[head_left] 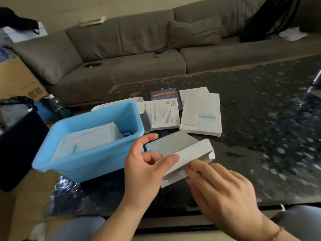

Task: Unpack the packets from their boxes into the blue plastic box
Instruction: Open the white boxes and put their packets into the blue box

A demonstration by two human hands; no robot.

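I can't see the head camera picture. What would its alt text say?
Two hands, left hand and right hand, hold an open white box over a dark table. Beside it, a blue plastic box already holds white packets; more boxes lie behind.

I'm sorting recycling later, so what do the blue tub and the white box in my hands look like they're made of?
Blue tub: plastic by the look, smooth moulded walls, rolled rim, slight sheen. White box, held by both hands: thin matte card, probably paperboard, with creased folds and open end flaps.
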